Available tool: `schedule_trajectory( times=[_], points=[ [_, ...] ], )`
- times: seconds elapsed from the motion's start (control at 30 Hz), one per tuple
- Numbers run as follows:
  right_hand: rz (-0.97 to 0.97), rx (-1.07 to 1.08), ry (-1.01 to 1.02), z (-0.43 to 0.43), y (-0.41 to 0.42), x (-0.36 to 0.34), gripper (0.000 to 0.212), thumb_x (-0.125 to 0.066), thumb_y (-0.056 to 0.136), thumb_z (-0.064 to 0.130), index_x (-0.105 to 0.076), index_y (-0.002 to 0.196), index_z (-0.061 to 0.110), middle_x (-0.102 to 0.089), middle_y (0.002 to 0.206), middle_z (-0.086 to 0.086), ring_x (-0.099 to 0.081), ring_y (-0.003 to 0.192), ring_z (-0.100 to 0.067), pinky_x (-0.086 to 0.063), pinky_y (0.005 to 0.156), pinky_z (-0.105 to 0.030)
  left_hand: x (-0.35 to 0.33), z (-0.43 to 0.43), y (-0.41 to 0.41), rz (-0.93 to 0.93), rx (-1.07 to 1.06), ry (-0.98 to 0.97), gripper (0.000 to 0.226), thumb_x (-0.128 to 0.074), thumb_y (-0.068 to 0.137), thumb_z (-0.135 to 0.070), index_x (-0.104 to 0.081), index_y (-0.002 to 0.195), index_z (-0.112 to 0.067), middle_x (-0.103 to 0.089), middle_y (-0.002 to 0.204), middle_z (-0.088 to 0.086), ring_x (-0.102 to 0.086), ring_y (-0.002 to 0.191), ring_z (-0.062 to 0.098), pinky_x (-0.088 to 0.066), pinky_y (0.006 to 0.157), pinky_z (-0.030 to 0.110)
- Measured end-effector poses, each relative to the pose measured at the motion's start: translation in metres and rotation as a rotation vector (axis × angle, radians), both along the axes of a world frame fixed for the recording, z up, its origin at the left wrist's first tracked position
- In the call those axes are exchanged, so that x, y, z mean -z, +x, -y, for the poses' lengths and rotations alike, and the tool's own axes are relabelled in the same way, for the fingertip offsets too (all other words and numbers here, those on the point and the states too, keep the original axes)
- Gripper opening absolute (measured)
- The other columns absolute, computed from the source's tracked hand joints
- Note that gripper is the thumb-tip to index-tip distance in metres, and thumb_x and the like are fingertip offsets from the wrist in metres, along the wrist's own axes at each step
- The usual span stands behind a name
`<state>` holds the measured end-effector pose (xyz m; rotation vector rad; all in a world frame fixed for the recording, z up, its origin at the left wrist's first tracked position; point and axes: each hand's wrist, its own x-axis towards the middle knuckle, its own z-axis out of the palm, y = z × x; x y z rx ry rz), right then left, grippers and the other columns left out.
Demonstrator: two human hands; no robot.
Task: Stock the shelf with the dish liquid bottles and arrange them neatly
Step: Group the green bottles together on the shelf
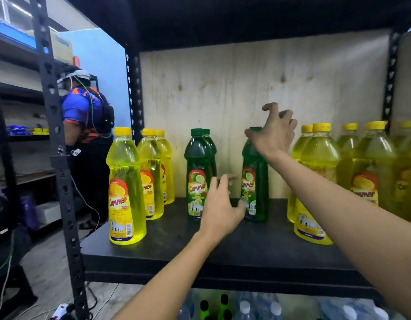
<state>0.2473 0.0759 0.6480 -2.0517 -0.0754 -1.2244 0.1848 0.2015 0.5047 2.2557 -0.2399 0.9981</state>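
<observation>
On the black shelf board (167, 241) stand yellow dish liquid bottles (126, 185) at the left, two green bottles (198, 174) one behind the other in the middle, a single green bottle (255, 181) to their right, and several yellow bottles (320, 176) at the right. My right hand (272, 132) hovers over the single green bottle's cap and neck with fingers spread and bent, holding nothing; its thumb lies close to the cap. Between the two green groups my left hand (220, 204) reaches with spread fingers near the bottles' lower labels, gripping nothing.
A person in a blue and orange shirt (84, 125) stands at the left behind the black upright post (59, 158). A pale plywood back panel (246, 88) closes the shelf. Water bottles (253, 306) fill the level below. Cables lie on the floor at the lower left.
</observation>
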Motion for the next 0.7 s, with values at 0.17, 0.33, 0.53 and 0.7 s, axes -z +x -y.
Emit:
schedule_trajectory(
  times=[0.17, 0.33, 0.53, 0.7],
  points=[
    [-0.532, -0.368, 0.245, 0.016, 0.027, 0.018, 0.109, -0.091, 0.064, 0.041, -0.027, 0.148, 0.018, -0.046, 0.144, -0.017, -0.048, 0.129, -0.037, -0.048, 0.103, -0.046, -0.009, 0.034, 0.044, -0.398, 0.070, -0.265, 0.098, -0.086, 0.075, -0.033, -0.030, 0.152, -0.012, -0.039, 0.152, 0.012, -0.039, 0.141, 0.029, -0.037, 0.116, 0.044],
    [-0.471, -0.473, 0.228, 0.015, 0.031, 0.030, 0.067, -0.087, 0.071, 0.039, -0.057, 0.125, 0.012, -0.067, 0.120, -0.009, -0.064, 0.106, -0.027, -0.056, 0.088, -0.037, 0.005, 0.036, 0.053, -0.501, 0.048, -0.292, 0.099, -0.088, 0.071, -0.036, -0.033, 0.149, -0.011, -0.044, 0.149, 0.012, -0.044, 0.137, 0.029, -0.040, 0.114, 0.043],
    [-0.435, -0.649, 0.140, 0.028, -0.021, 0.025, 0.066, -0.088, 0.067, 0.041, -0.063, 0.124, 0.019, -0.072, 0.113, -0.002, -0.068, 0.100, -0.020, -0.055, 0.080, -0.032, 0.004, 0.034, 0.011, -0.373, 0.087, -0.258, 0.097, -0.095, 0.059, -0.040, -0.043, 0.137, -0.018, -0.062, 0.127, 0.001, -0.059, 0.117, 0.019, -0.052, 0.098, 0.033],
    [-0.527, -0.904, 0.104, 0.021, -0.068, 0.015, 0.060, -0.089, 0.069, 0.034, -0.061, 0.122, 0.025, -0.074, 0.109, 0.002, -0.071, 0.098, -0.018, -0.052, 0.068, -0.033, 0.006, 0.019, -0.047, -0.235, -0.040, -0.247, 0.104, -0.094, 0.052, -0.051, -0.042, 0.137, -0.020, -0.064, 0.118, -0.004, -0.062, 0.108, 0.015, -0.054, 0.094, 0.033]
  ],
)
